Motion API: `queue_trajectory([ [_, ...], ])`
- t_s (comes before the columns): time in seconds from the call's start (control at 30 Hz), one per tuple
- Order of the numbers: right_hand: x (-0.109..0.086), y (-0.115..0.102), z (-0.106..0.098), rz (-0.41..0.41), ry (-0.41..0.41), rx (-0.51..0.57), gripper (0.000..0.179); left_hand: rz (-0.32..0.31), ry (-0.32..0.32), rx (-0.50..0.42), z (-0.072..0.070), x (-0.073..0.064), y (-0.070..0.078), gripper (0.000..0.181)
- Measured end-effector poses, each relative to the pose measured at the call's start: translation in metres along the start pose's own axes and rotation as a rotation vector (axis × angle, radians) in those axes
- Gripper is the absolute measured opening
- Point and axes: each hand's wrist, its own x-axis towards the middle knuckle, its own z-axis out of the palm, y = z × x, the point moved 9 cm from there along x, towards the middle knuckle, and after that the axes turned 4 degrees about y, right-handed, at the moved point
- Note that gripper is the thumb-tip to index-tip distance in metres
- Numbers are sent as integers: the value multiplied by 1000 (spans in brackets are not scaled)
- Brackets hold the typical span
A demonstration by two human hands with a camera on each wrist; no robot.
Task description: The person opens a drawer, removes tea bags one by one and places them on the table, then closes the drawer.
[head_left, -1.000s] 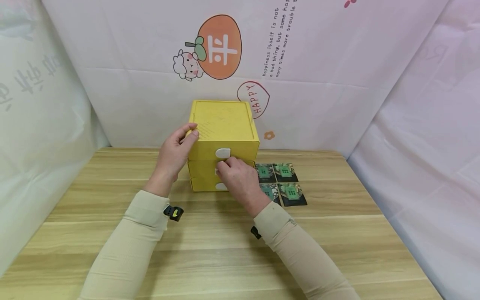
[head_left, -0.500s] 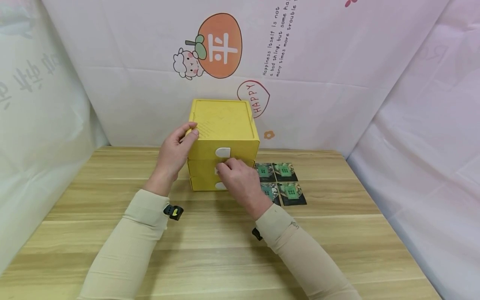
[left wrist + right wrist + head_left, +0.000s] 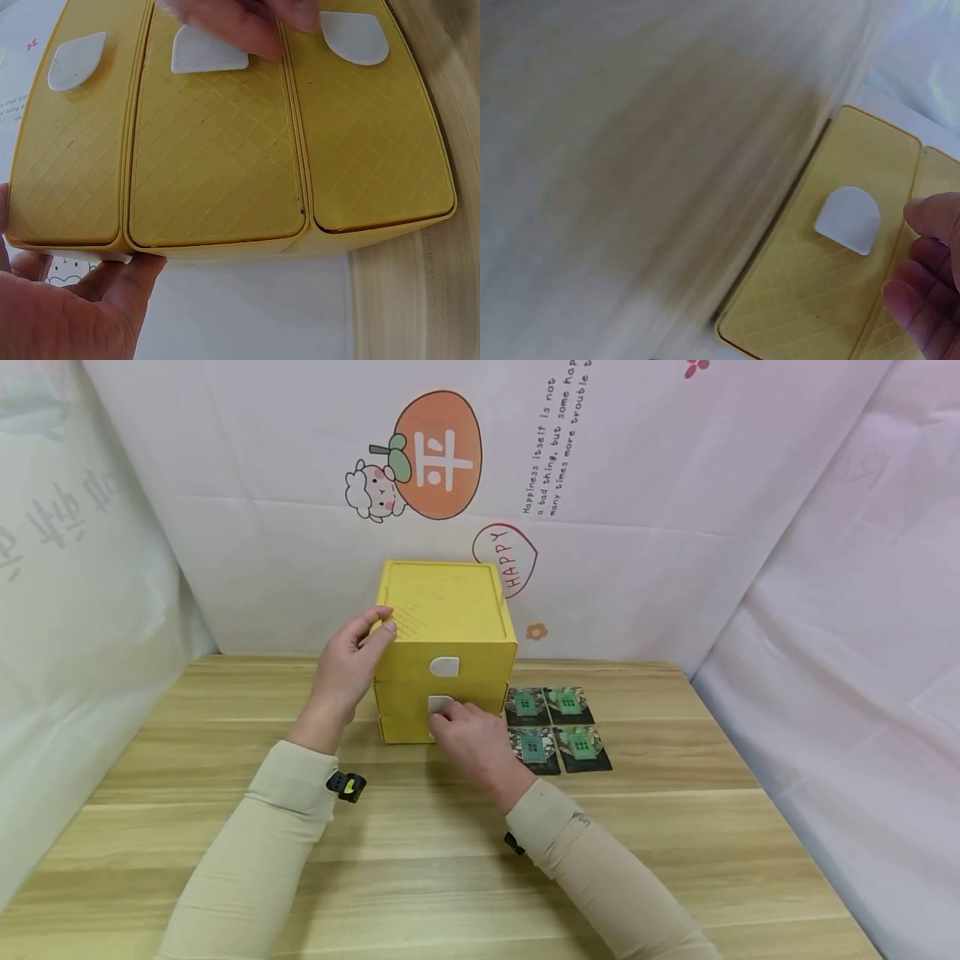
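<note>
A yellow three-drawer storage box [image 3: 442,602] stands near the back of the table, its drawers closed. My left hand [image 3: 345,668] holds its upper left edge, fingertips over the rim and other fingers against the side. In front of the middle drawer is my right hand [image 3: 480,747], blurred in the left wrist view. Its fingers [image 3: 911,307] are loosely bent with nothing between them, just off the drawer front. The middle white handle [image 3: 206,52] is partly covered by that hand. The bottom white handle [image 3: 849,220] shows plainly in the right wrist view.
Several square picture cards [image 3: 583,748] with green designs lie on the wooden table [image 3: 420,877] right of the box. A printed white cloth [image 3: 615,585] hangs behind it, with more white cloth along both sides.
My right hand has come off the middle handle and shifted slightly down towards the bottom drawer, uncovering the handle's top. My left hand stays on the box edge.
</note>
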Motion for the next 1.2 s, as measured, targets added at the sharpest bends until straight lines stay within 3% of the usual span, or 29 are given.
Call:
queue_trajectory([
  [0.47, -6, 0, 17, 22, -63, -52, 9, -2, -6, -14, 0, -1, -1, 56],
  [0.77, -6, -2, 19, 22, -65, -60, 14, -1, -19, 1, 0, -1, -1, 58],
  [1.2, -3, -1, 24, 51, -144, -42, 14, 12, -15, 3, -1, 1, -2, 59],
])
